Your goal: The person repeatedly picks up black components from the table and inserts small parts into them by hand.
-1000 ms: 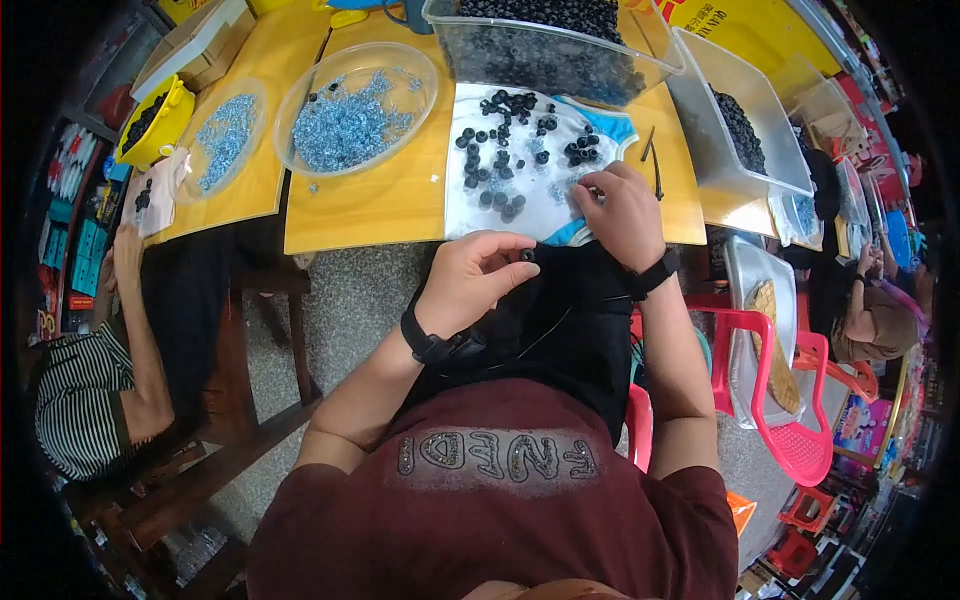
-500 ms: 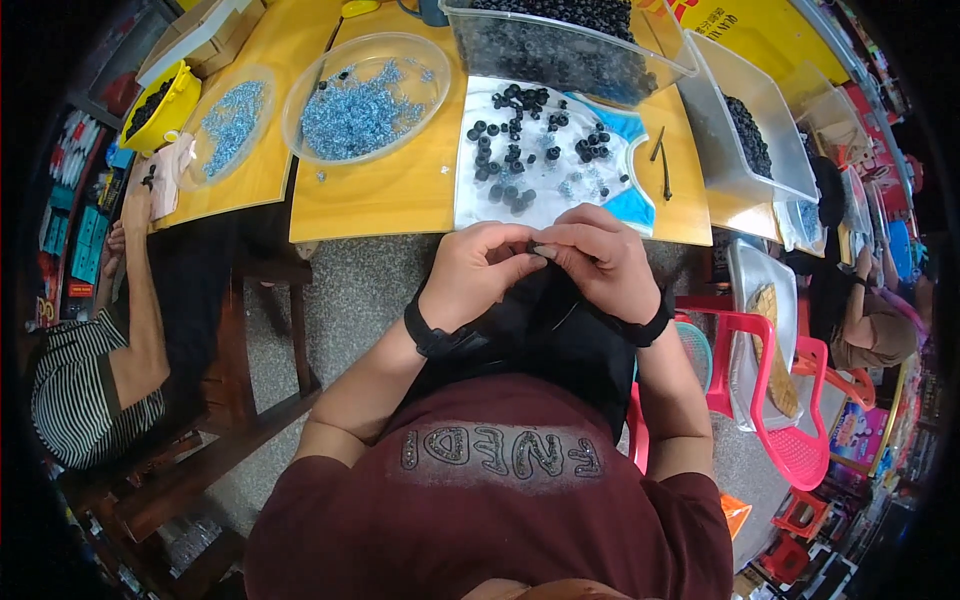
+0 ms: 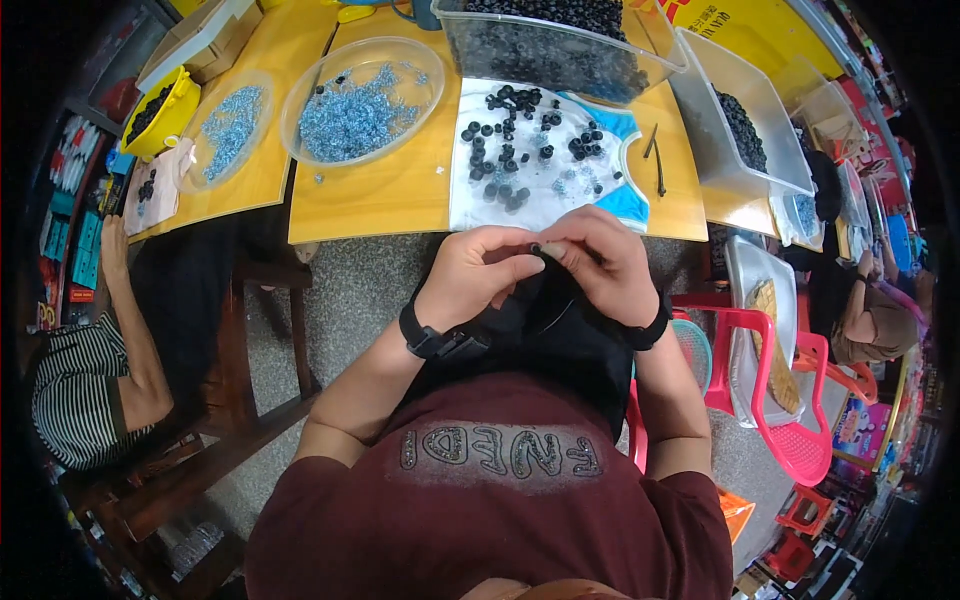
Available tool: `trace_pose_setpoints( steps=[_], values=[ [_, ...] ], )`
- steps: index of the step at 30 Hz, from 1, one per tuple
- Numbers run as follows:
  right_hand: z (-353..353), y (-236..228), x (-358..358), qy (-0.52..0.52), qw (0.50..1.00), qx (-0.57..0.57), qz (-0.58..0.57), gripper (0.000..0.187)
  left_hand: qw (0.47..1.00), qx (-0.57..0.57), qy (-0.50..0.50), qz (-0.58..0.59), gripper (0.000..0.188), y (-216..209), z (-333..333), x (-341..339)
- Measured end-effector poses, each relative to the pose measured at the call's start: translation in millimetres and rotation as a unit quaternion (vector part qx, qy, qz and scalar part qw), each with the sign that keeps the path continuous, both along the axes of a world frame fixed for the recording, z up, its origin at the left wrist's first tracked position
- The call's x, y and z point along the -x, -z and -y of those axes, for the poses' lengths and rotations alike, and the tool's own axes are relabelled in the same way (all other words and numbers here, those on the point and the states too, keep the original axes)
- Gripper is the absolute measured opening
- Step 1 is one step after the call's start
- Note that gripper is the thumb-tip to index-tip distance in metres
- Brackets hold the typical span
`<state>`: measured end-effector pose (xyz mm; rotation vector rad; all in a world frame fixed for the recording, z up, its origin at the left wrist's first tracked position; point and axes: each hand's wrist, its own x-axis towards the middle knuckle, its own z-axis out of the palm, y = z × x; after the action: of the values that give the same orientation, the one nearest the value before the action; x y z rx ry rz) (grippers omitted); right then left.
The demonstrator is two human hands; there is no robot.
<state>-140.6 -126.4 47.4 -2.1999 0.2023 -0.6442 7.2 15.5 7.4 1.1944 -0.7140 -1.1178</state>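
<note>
My left hand [image 3: 477, 276] and my right hand [image 3: 605, 265] meet just off the table's near edge, above my lap. Between their pinched fingertips sits a small round black part [image 3: 536, 249], mostly covered by the fingers. Both hands grip it from either side. Beyond them a white and blue cloth [image 3: 470, 209] lies on the table, with several loose black parts [image 3: 515, 98] and a few clear bluish pieces [image 3: 572, 180] scattered on it. Two thin black sticks [image 3: 657, 160] rest to the right of the cloth.
A round clear tray [image 3: 291, 137] of bluish pieces stands left of the cloth. Clear bins [image 3: 452, 40] of black parts stand behind it and at right. A co-worker's arm [image 3: 135, 310] is at far left. Pink chairs [image 3: 800, 450] stand at right.
The black part shows a little more between my fingertips, which have shifted slightly. At far left, the co-worker's hand has drawn back from the black parts on the pink cloth.
</note>
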Motion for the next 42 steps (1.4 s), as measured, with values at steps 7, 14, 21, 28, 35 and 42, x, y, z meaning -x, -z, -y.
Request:
trace_pose_setpoints(
  steps=[7,14,21,28,35,42],
  values=[
    [-10.2,17.3,3.6,0.032,0.899,-0.436,-0.015,0.020,0.999,0.051,-0.005,0.003,0.025,-0.5,0.7,-5.2],
    [-28.6,27.4,-3.0,0.055,0.903,-0.426,0.035,0.018,0.997,0.070,-0.008,-0.011,0.025,0.9,-0.6,-4.1],
    [-31.4,28.5,-1.9,0.058,0.910,-0.407,0.048,0.019,0.994,0.101,-0.036,0.026,0.024,0.5,-0.8,-1.4],
    [-32.7,31.1,-1.6,0.068,0.900,-0.426,0.061,0.019,0.987,0.099,-0.070,0.106,0.022,-0.9,-1.1,1.9],
    [-34.1,32.9,-1.2,0.072,0.895,-0.436,0.065,0.019,0.979,0.055,-0.104,0.167,0.023,-1.9,-1.6,5.2],
    [-34.1,26.1,2.1,0.089,0.920,-0.380,0.038,0.015,0.956,0.058,-0.130,0.258,0.025,-0.2,-0.6,5.2]
  ],
)
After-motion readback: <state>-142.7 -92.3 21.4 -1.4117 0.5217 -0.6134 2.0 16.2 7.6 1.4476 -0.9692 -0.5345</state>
